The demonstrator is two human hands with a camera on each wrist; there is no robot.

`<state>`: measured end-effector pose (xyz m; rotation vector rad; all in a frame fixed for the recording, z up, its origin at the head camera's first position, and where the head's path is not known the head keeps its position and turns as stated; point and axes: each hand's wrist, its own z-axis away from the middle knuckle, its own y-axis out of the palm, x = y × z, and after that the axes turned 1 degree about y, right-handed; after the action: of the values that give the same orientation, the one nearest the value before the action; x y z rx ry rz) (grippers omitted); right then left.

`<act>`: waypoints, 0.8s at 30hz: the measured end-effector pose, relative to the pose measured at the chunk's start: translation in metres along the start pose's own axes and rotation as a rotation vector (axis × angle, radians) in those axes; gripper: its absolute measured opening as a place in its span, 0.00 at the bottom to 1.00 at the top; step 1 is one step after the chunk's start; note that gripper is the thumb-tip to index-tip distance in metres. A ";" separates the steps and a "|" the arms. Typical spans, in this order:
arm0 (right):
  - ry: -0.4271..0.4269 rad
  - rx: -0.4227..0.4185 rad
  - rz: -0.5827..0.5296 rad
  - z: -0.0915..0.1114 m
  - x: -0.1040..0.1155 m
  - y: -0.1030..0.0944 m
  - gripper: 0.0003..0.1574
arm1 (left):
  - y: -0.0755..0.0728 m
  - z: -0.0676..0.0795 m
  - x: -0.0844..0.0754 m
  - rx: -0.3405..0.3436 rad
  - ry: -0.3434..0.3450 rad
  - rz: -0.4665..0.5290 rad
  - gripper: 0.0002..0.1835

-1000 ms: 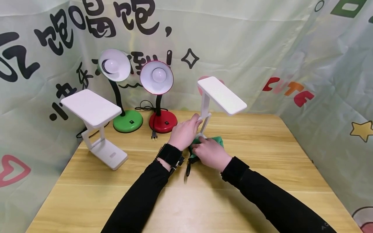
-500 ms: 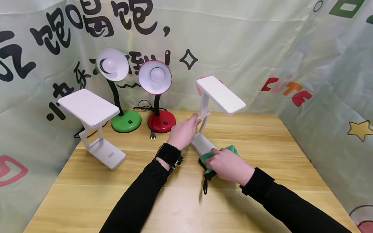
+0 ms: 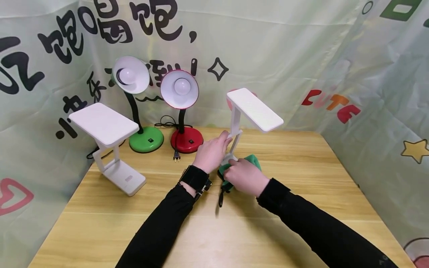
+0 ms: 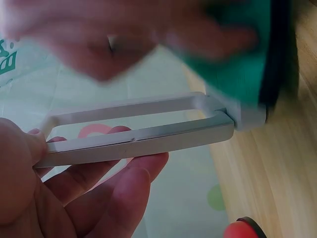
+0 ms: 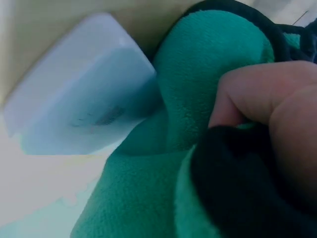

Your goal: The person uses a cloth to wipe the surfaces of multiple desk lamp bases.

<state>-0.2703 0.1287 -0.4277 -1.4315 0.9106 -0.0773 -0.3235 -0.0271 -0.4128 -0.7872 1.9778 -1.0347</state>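
Observation:
A white folding desk lamp (image 3: 256, 109) stands right of the table's middle, its panel head tilted over its base. My left hand (image 3: 212, 150) holds the lower part of its stem; in the left wrist view the fingers curl around the stem's slotted white frame (image 4: 143, 141). In my right hand (image 3: 246, 176) is a bunched green cloth (image 3: 253, 160) with dark edging and a black hanging loop, held over the lamp's base and hiding most of it. Up close in the right wrist view, fingers pinch the folded cloth (image 5: 138, 193) beside a white part of the lamp (image 5: 84, 84).
Another white folding lamp (image 3: 104, 124) stands at the left. Behind it are a gooseneck lamp with a green base (image 3: 146, 140) and one with a red base (image 3: 187, 140). A plug (image 3: 176, 155) lies in front of the red base. A printed curtain (image 3: 268, 44) surrounds the wooden table (image 3: 301, 167).
My right hand slid the cloth toward me and right along the base, exposing the base, then moved it back up toward the stem. The left hand keeps its hold in place.

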 end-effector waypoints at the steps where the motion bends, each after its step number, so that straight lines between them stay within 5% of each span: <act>1: 0.004 -0.011 0.001 -0.005 -0.001 0.002 0.11 | -0.001 0.001 -0.001 -0.003 0.003 -0.002 0.16; 10: 0.008 -0.057 -0.033 -0.015 -0.003 0.012 0.10 | -0.001 0.002 0.000 -0.022 0.016 -0.023 0.16; 24: -0.071 0.075 -0.024 0.052 0.006 -0.019 0.08 | 0.006 -0.003 0.004 0.006 0.003 -0.026 0.19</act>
<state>-0.2278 0.1634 -0.4206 -1.3673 0.8243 -0.0779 -0.3294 -0.0261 -0.4186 -0.8107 1.9707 -1.0576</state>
